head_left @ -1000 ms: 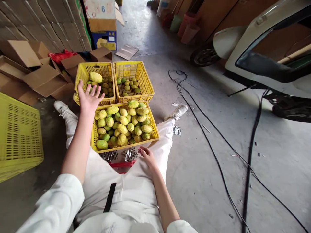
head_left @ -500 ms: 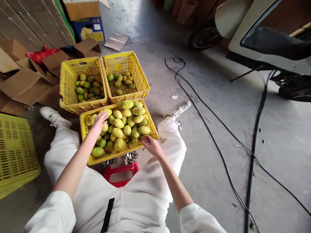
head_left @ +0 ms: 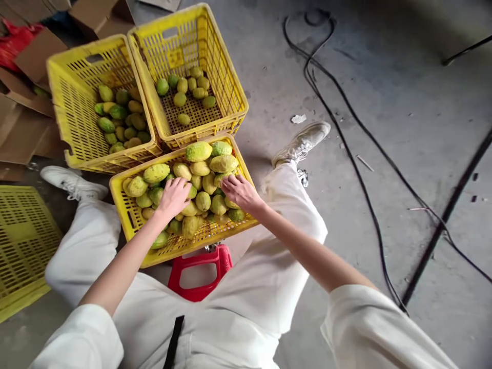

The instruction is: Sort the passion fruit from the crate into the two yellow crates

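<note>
A shallow yellow plastic crate (head_left: 128,225) between my legs is heaped with oval green-yellow fruits (head_left: 203,201), ridged and papaya-like. My left hand (head_left: 175,199) curls over a green fruit (head_left: 191,191) near the middle of the heap; its palm side is hidden. On the right part of the heap, my right hand (head_left: 241,195) bends its fingers over a yellowish fruit (head_left: 219,179), which it partly covers. A large yellow-green fruit (head_left: 156,173) lies at the heap's left, and another (head_left: 199,151) at its far edge.
Two deeper yellow crates, left (head_left: 73,110) and right (head_left: 234,100), hold more fruits beyond the shallow one. A red plastic stool (head_left: 200,296) sits nearest me. Another yellow crate (head_left: 23,246) and cardboard boxes (head_left: 23,128) stand left. Black cables (head_left: 355,197) cross the floor right.
My view has come closer and tilted down. My left hand has moved right and nearer onto the heap's middle; my right hand has gone from the crate's near-right corner inward onto the fruits.
</note>
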Demonstrator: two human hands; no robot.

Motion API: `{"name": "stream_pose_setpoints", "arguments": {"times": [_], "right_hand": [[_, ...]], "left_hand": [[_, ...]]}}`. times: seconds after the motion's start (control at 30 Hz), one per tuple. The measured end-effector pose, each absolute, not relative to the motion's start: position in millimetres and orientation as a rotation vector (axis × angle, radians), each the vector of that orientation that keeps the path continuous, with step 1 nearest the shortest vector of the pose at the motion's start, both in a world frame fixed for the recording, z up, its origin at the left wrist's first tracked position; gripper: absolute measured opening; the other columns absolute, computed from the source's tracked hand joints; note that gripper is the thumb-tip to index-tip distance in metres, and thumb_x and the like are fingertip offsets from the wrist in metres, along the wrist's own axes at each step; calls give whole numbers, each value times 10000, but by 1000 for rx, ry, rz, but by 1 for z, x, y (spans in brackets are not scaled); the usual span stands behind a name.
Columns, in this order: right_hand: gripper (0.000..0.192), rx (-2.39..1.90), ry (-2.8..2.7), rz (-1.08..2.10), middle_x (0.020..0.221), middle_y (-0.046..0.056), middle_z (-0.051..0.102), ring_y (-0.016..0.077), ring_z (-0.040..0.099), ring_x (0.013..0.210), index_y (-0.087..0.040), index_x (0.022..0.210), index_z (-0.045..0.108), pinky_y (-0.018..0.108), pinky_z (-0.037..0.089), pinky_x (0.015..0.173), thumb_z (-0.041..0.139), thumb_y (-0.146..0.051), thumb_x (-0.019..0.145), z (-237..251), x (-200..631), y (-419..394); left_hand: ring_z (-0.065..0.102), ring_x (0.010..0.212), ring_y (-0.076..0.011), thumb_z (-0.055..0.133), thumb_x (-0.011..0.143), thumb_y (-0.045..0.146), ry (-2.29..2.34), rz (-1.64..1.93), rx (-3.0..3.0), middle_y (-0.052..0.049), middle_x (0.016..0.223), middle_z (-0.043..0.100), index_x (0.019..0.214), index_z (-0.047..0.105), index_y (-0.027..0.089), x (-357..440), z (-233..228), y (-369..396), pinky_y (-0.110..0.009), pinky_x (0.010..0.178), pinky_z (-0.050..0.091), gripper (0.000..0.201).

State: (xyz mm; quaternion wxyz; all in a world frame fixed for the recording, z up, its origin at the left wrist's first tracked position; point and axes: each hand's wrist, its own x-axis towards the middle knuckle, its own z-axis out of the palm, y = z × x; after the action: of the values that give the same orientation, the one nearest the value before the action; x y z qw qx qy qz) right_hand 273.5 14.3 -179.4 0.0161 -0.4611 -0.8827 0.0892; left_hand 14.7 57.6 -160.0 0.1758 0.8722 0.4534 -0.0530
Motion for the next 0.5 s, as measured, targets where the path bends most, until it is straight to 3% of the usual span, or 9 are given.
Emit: {"name": "stream_pose_setpoints", "arguments": {"times": [0.1, 0.27, 0.37, 0.5], "right_hand": [[460, -1239, -2805, 249, 1293, 167, 622, 280, 537, 1139, -108, 1306, 605, 467, 475, 964, 292, -46, 975, -192, 277, 29], [486, -1161, -2782, 460, 1317, 164, 604, 276, 534, 1204, -97, 1356, 571, 482, 470, 1032, 278, -50, 972, -203, 277, 41], [445, -1164, -2504, 788, 1274, 124, 624, 277, 540, 1221, -162, 1305, 614, 521, 445, 1083, 347, -79, 959, -208, 275, 45], [285, -1126, -2028, 1134, 1158, 50, 673, 274, 581, 1152, -275, 1097, 697, 563, 420, 1105, 523, -164, 900, -214, 276, 51]], "left_hand": [[541, 1207, -364, 593, 825, 130, 1189, -370, 2621, -220, 1295, 609, 1225, 635, 129, 18, -156, 55, -508, 999, 419, 402], [534, 1221, -354, 506, 846, 78, 1209, -386, 2562, -209, 1305, 604, 1307, 601, 145, 21, -154, 56, -499, 1012, 408, 475], [498, 1274, -378, 554, 853, 149, 1300, -134, 2365, -210, 1331, 584, 1289, 608, 150, 27, -149, 63, -533, 1099, 331, 439], [376, 1395, -418, 715, 767, 228, 1424, 362, 2003, -181, 1396, 541, 1228, 630, 193, 46, -139, 86, -533, 1198, 171, 470]]}}
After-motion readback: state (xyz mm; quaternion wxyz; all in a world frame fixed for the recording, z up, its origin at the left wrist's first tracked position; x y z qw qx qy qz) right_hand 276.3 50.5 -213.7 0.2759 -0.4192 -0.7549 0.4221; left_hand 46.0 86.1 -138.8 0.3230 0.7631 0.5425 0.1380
